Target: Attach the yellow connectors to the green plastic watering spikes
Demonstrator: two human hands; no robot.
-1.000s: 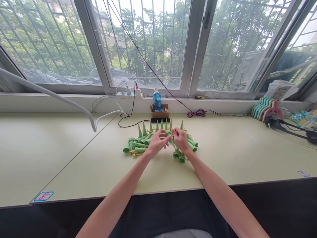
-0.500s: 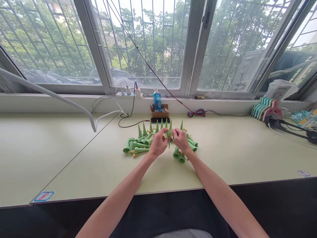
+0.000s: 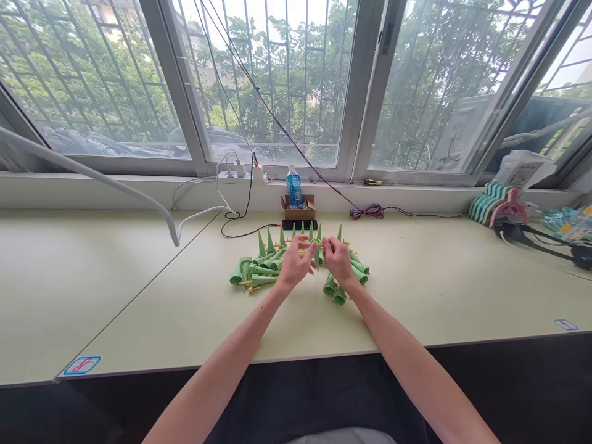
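Observation:
Between my hands is a green plastic watering spike, its wide ring-shaped end up and its tip pointing down. My left hand is at its left side, fingers spread apart and the thumb against or just in front of it. My right hand is closed in a pinch at the spike's upper right edge; the pinched part is mostly hidden by the fingers. Several more green spikes with small yellow valves, among them a lying spike, are to the left. Others, such as an open-ended spike, lie beside my right wrist. A row of upright spikes stands behind.
Behind the spikes are a black phone and a small cardboard box by a blue bottle. A power strip and coiled cable are near the window. Hangers and a black headset lie right.
My left fingers have spread from their grip on the spike, and the thumb has moved up. My right hand has barely moved and keeps its pinch.

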